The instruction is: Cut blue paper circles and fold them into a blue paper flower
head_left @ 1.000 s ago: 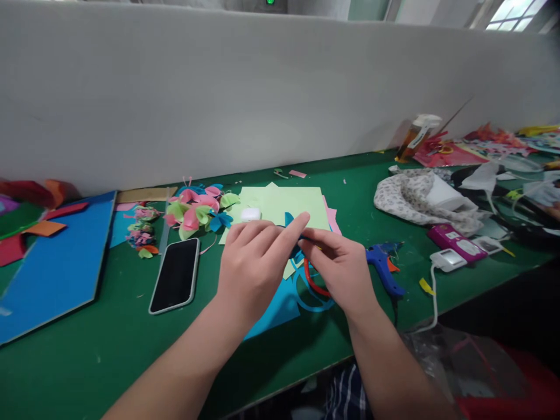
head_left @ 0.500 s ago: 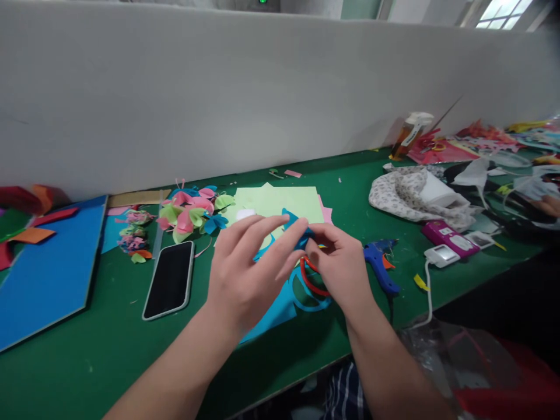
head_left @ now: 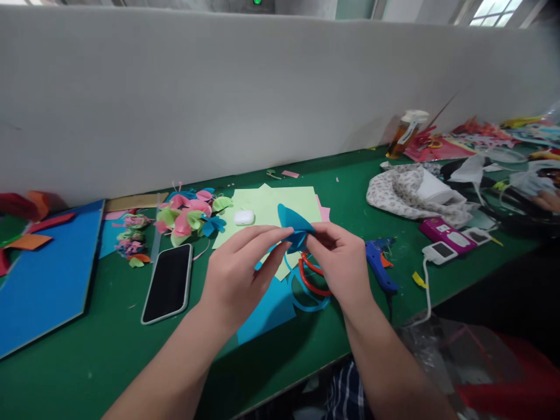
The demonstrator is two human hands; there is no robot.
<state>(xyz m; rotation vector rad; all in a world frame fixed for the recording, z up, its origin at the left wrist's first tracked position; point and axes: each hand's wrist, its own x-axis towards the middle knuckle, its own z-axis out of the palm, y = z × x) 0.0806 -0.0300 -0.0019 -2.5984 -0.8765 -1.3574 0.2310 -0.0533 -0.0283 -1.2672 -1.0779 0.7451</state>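
A folded piece of blue paper [head_left: 294, 220] is held up between both hands, above the light green sheets [head_left: 280, 199]. My left hand [head_left: 238, 274] pinches its left edge between thumb and fingertips. On the other side my right hand [head_left: 343, 262] grips the right end, its fingers closed and partly hiding the paper. Beneath the hands lie a blue sheet [head_left: 266, 318], a curled blue paper offcut [head_left: 308, 306] and red-handled scissors [head_left: 312, 286], mostly covered. A white earphone case [head_left: 244, 217] rests on the green sheets.
Left of my hands are a phone [head_left: 168, 283], a pile of folded paper petals [head_left: 190, 213] and a blue board [head_left: 52, 280]. To the right lie a blue glue gun [head_left: 380, 268], a purple power strip [head_left: 446, 236] and a patterned cloth [head_left: 394, 189]. A white partition [head_left: 262, 99] stands behind.
The left fingers, lifted and spread before, have come down to pinch the blue paper. More of the paper now shows, its rounded flap standing up. The earphone case is now uncovered.
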